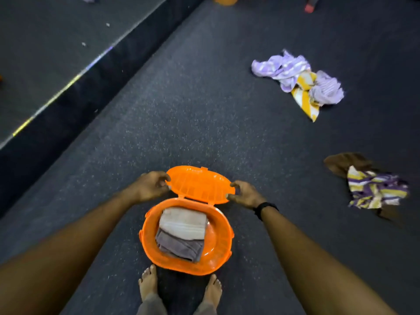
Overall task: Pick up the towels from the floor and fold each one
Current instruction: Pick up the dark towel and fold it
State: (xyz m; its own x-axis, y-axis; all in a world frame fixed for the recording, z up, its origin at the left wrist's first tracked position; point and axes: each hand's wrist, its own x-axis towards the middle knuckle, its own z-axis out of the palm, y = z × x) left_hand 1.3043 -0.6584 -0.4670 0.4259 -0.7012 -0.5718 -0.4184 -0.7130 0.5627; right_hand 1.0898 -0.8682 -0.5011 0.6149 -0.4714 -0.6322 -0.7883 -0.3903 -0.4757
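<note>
An orange plastic basket (223, 248) stands on the dark carpet just in front of my bare feet. Its hinged lid (200, 184) is swung up and back. My left hand (151, 186) grips the lid's left edge and my right hand (246, 194) grips its right edge. Inside the basket lie a folded beige towel (183, 221) and a folded grey towel (179, 245). On the floor at the upper right is a crumpled heap of lilac and yellow-white towels (300, 80). At the right lies a brown towel (343, 162) with a purple, yellow and white striped one (375, 189) over it.
A raised dark platform (52, 53) with a lit strip along its edge (61, 87) runs diagonally across the left. Another orange container (225, 0) sits at the top edge, and a person's foot (310, 6) shows beside it. A black band is on my right wrist (264, 209).
</note>
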